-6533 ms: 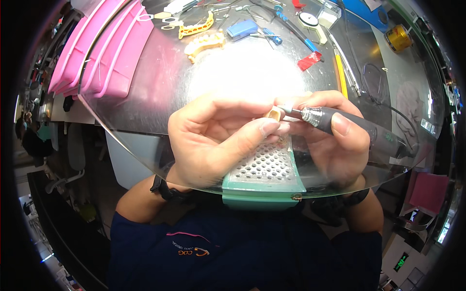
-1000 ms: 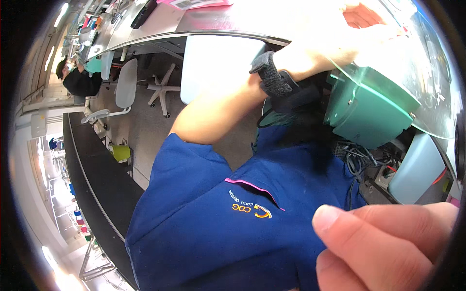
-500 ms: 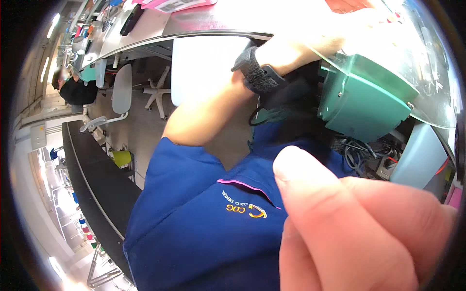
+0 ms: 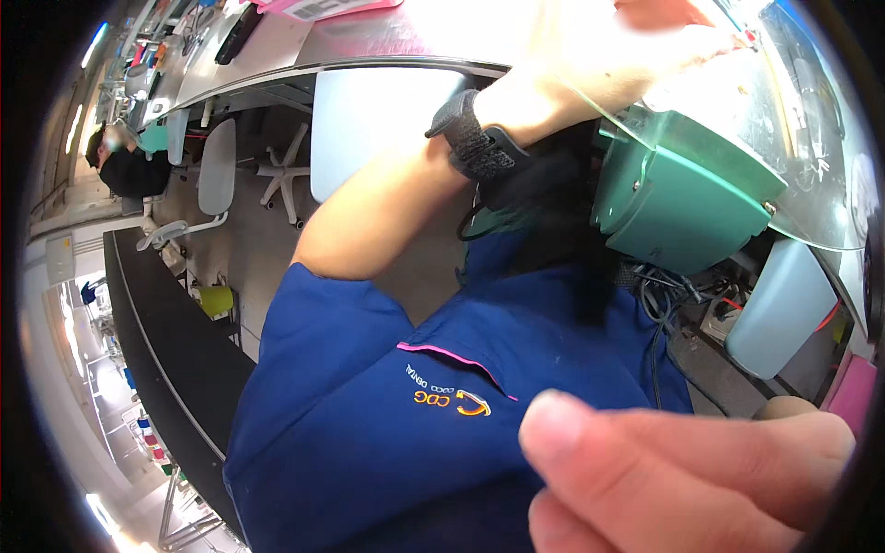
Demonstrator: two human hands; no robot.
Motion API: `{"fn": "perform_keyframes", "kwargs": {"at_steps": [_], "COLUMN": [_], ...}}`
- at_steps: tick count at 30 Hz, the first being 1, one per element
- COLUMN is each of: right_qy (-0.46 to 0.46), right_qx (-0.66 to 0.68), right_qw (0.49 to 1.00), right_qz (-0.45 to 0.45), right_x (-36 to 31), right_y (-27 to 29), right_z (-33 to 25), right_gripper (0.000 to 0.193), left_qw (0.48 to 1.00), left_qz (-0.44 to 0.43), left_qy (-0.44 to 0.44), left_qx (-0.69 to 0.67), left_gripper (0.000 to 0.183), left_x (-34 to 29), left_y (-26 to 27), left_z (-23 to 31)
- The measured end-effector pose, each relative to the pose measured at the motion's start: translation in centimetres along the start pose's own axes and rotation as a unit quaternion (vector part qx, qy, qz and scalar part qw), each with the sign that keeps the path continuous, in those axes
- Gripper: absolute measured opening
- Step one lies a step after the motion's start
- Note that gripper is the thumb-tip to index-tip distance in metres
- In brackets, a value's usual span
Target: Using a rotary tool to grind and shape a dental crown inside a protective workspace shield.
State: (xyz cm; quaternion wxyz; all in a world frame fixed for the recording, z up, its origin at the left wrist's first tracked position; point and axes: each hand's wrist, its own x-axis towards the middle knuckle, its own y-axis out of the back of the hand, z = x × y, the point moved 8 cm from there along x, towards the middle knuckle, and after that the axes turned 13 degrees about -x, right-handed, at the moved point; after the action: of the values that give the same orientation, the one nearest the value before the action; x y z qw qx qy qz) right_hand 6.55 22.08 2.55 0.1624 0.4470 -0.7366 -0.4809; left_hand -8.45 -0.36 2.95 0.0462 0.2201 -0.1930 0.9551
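At the far left, a co-worker in black (image 4: 138,170) is sitting in the background, and a long black surface (image 4: 171,332) is running down toward the lower edge. A lime-green bin (image 4: 214,301) is standing just beyond it, near a pale office chair (image 4: 218,166). The person is wearing a navy shirt (image 4: 359,479). A pale blue panel (image 4: 378,120) is hanging below the edge of the tabletop (image 4: 392,41), where a pink tray (image 4: 343,7) is lying. A black strap (image 4: 475,138) is circling the left wrist. The left hand (image 4: 659,60) is lying over the glaring tabletop; its grip cannot be told. Low and close to the camera, the right hand (image 4: 682,479) is holding its fingers bunched together. The green box (image 4: 687,198) is sitting between the two hands, below the left one, with a clear shield (image 4: 800,120) rising beside it.
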Motion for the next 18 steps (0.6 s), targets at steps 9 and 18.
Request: {"fn": "perform_keyframes", "kwargs": {"at_steps": [9, 18], "right_qy": [0.101, 0.038], "right_qx": [0.011, -0.012], "right_qw": [0.995, 0.999], "right_qz": [-0.015, 0.016], "right_x": [1.0, 3.4], "right_y": [-1.5, -2.6], "right_z": [-4.6, -1.6], "right_gripper": [0.020, 0.021], "left_qw": [0.999, 0.998], "left_qz": [0.002, -0.010], "left_qy": [0.037, 0.051], "left_qx": [0.008, 0.022], "left_gripper": [0.022, 0.022], "left_x": [-0.5, -0.6], "left_y": [0.7, 0.0], "left_z": [0.0, 0.3]}}
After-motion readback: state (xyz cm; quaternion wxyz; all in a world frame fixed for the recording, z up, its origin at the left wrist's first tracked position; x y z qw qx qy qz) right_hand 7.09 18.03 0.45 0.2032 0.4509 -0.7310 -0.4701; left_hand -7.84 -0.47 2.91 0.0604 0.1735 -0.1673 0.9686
